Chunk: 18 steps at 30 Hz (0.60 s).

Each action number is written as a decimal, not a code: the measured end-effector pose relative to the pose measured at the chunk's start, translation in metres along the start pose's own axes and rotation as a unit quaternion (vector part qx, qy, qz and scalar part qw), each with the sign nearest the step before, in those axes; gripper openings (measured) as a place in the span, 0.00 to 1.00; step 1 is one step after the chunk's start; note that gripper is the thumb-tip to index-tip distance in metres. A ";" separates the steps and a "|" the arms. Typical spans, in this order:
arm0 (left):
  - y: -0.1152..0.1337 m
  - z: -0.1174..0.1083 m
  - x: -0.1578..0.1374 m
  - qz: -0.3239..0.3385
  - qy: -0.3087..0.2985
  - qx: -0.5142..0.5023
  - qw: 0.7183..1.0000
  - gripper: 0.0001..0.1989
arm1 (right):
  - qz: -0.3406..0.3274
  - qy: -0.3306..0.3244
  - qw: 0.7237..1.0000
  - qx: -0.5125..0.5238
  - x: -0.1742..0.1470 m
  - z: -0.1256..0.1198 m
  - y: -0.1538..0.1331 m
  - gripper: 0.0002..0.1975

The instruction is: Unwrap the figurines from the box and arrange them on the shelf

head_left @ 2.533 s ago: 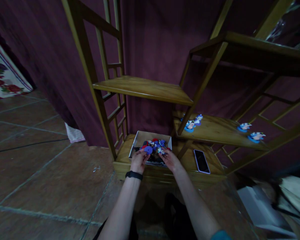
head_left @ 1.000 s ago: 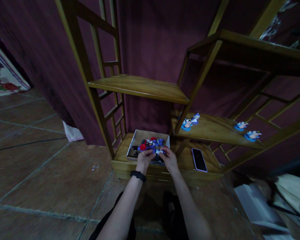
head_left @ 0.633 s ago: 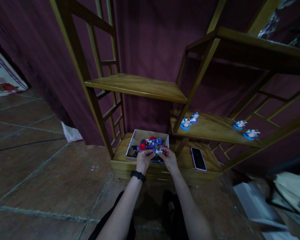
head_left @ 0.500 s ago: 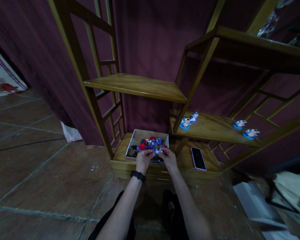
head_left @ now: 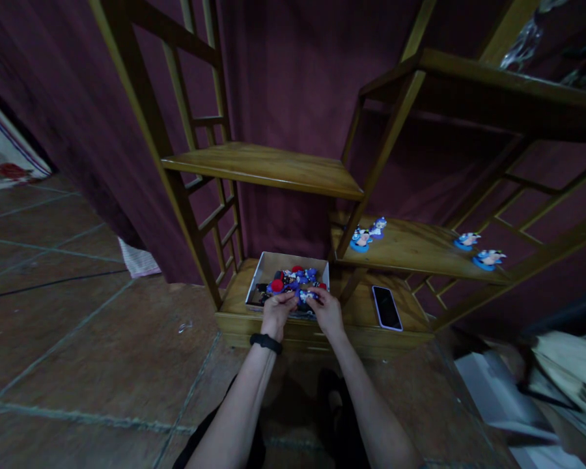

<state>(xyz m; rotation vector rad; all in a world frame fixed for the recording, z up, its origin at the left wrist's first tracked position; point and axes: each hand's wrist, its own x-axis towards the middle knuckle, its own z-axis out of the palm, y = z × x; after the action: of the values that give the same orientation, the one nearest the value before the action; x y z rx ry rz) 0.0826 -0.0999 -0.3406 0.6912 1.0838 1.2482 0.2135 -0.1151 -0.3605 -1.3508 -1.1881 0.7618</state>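
Between my fingertips, just above the front edge of an open cardboard box (head_left: 269, 260), is a small purple-and-white figurine (head_left: 306, 296). My right hand (head_left: 328, 311) pinches it from the right side. From the left, my left hand (head_left: 278, 311) has its fingers closed at the figurine's other end, with a dark band on the wrist. Behind the hands, the box holds several jumbled figurines (head_left: 293, 279) in purple, red and black. My fingers cover part of the held figurine, so its exact shape is hard to make out.
The box stands on the low wooden base of a shelf unit, with a phone (head_left: 387, 308) to its right. Several figurines stand on the shelf (head_left: 410, 247) at right. Another shelf (head_left: 264, 168) overhangs the box. White boxes (head_left: 502, 397) lie on the floor at right.
The left hand has drawn slightly left, and the figurine has turned a little between the fingers. The shelf and its figurines stay as they were.
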 end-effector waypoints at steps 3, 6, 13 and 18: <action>-0.001 0.002 -0.001 0.013 -0.003 0.008 1.000 0.11 | 0.026 0.023 0.999 0.029 0.000 0.003 0.003 0.15; -0.002 0.003 -0.002 0.044 0.000 0.016 0.999 0.10 | 0.038 0.039 0.997 0.053 0.000 0.006 0.005 0.16; -0.003 0.001 -0.002 0.019 -0.007 0.008 1.000 0.13 | 0.029 0.015 0.999 0.041 -0.001 0.002 0.002 0.16; -0.005 -0.004 0.001 -0.010 -0.008 0.004 1.000 0.15 | 0.003 -0.014 1.000 0.002 -0.002 -0.001 0.000 0.14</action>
<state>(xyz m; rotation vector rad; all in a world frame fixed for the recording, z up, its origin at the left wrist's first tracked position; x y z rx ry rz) 0.0804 -0.1008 -0.3465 0.6942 1.0813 1.2206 0.2140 -0.1170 -0.3604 -1.3451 -1.2043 0.7888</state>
